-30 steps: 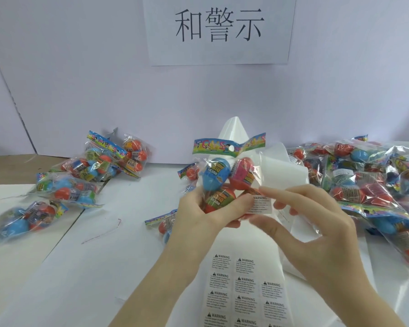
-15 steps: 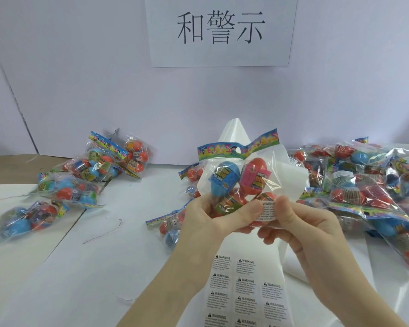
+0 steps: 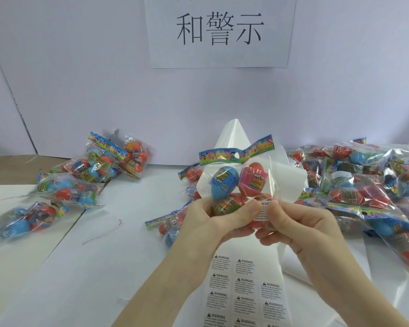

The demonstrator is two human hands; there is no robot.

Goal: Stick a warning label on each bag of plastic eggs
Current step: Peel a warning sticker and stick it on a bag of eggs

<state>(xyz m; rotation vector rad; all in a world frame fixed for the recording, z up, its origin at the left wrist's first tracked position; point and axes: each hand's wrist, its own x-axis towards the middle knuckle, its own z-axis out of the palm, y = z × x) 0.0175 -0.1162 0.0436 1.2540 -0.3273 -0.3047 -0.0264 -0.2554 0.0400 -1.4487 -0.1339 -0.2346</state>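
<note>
Held bag of plastic eggs, raised at centre above the label sheet: left hand grips its lower edge, right hand pinches the warning label against it.

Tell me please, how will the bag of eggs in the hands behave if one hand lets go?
The bag would probably sag: its clear film is thin and crinkled. It looks light, since the left hand grips it from below with ease. The round eggs may shift inside while the right hand presses the warning label.
</note>
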